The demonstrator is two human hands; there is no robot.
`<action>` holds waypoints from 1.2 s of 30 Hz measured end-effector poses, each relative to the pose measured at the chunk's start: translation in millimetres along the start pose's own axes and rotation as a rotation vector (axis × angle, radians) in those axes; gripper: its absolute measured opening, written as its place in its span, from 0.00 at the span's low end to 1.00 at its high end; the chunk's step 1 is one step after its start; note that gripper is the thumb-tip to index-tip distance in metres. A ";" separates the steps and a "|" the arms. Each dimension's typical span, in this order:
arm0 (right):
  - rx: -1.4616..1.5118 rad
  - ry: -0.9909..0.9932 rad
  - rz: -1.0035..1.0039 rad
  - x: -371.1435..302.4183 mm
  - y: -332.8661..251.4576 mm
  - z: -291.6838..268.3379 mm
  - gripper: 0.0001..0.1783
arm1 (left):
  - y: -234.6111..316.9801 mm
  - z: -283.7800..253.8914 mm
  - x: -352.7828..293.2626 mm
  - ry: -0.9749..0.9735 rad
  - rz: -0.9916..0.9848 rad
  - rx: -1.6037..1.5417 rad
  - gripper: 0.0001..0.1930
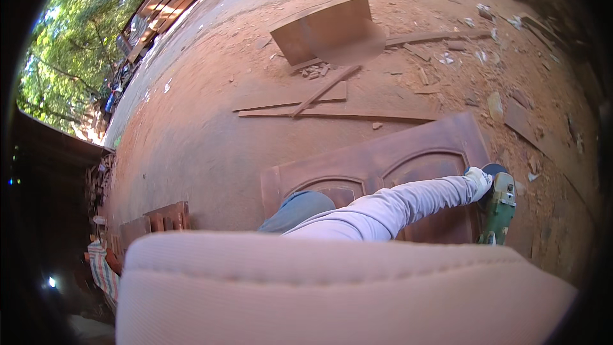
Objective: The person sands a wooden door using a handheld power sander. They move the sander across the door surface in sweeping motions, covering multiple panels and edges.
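Left fingers (479, 183): gloved, curled against the front end of the grinder (500, 207)
Grinder: just right of these fingers, touching; long axis runs toward the lower edge
Disc (495, 168): far end, by the right edge of the door (415, 165)
Nearer hand: left; right hand out of view, its fingers' state I cannot tell

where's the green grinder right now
In the head view, the green grinder is on the right, by the right-hand end of the brown panelled door, with the white-gloved left hand at its disc end.
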State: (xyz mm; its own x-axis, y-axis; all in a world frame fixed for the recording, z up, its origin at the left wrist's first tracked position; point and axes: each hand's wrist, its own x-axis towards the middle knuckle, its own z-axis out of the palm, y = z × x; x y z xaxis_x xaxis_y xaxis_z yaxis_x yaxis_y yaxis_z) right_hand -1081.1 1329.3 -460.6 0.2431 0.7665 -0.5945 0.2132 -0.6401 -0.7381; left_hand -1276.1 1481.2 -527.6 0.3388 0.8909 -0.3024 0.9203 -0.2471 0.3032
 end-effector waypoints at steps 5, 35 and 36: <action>-0.050 0.005 -0.139 39.2 -42.7 50.2 0.24 | -68.4 -37.7 9.2 0.034 -0.003 -0.014 0.22; -0.771 -0.198 -0.221 -59.1 -81.4 237.6 0.56 | -260.1 -17.5 -251.5 0.089 -0.421 -0.119 0.19; -0.783 -0.238 -0.221 -63.6 -77.3 239.6 0.59 | -260.2 -14.0 -261.8 0.090 -0.439 -0.135 0.20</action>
State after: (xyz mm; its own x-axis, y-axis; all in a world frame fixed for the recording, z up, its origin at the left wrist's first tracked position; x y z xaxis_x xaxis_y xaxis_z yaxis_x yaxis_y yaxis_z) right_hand -1339.8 1342.7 -442.2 -0.0683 0.8128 -0.5785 0.8478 -0.2584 -0.4631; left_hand -1607.0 1317.7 -514.7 -0.1009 0.9310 -0.3509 0.9370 0.2074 0.2810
